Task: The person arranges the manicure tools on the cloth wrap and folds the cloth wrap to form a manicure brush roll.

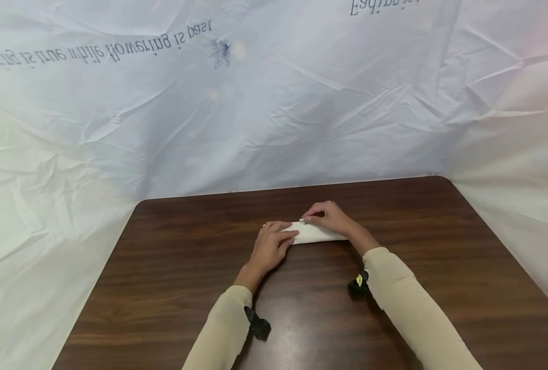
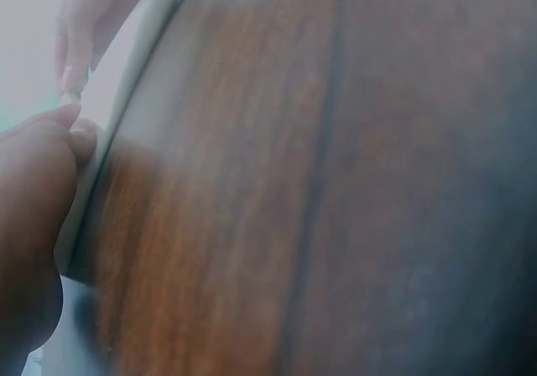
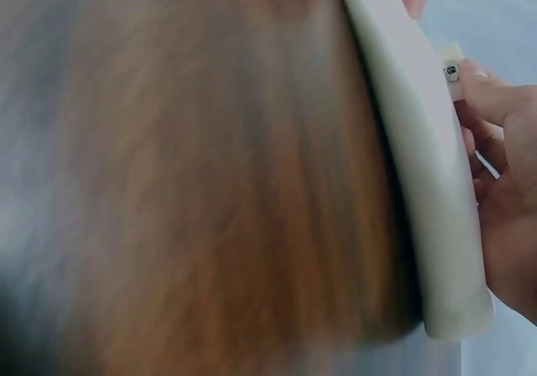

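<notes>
A long, narrow white pouch [image 1: 315, 234] with a soft-looking body lies crosswise near the far side of the table. My left hand [image 1: 270, 244] rests on its left end, fingers stretched over the top and thumb by the near edge. At the pouch's far edge, my right hand [image 1: 331, 218] pinches a small white tab [image 3: 453, 75] between thumb and fingers. A round metal snap [image 3: 452, 71] shows on that tab in the right wrist view. The wrist of my right hand passes over the pouch's right end.
The dark wood-grain table [image 1: 172, 288] has rounded far corners. White wrinkled sheeting [image 1: 255, 103] with printed lettering hangs behind and beside it. Black camera straps [image 1: 258, 325] sit on both sleeved forearms.
</notes>
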Motion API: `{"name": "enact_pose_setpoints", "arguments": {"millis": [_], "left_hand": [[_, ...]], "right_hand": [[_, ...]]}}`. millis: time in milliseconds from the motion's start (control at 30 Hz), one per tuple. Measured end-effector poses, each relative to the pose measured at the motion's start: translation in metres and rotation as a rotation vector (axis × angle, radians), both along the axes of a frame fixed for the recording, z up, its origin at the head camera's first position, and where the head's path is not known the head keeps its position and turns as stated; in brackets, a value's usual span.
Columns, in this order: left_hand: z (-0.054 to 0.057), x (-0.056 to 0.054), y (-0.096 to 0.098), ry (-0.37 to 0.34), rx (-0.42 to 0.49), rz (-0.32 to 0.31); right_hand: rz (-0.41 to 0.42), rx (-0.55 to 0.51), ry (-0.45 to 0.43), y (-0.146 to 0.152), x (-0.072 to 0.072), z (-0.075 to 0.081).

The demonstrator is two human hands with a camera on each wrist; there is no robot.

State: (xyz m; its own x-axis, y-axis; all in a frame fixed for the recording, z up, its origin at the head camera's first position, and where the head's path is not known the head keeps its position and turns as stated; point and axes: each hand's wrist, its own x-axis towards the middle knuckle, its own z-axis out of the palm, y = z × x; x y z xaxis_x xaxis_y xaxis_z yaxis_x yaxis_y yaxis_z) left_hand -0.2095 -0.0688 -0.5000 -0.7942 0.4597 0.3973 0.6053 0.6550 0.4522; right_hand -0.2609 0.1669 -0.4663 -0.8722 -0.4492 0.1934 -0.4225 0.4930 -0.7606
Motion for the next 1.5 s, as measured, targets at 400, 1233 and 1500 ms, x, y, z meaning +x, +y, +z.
{"name": "enact_pose_setpoints", "arguments": {"millis": [400,1233,1500], "left_hand": [[0.002,-0.001,0.002,0.009,-0.021,0.005],[-0.001,-0.001,-0.001,-0.023,-0.016,0.007],[-0.002,0.003,-0.001,0.009,-0.014,0.004]], "right_hand": [[0.069,-0.015,0.158,0.005,0.011,-0.009],[0.123,0.042,0.289,0.003,0.014,-0.017],[0.111,-0.003,0.299,0.005,0.015,-0.027]]}}
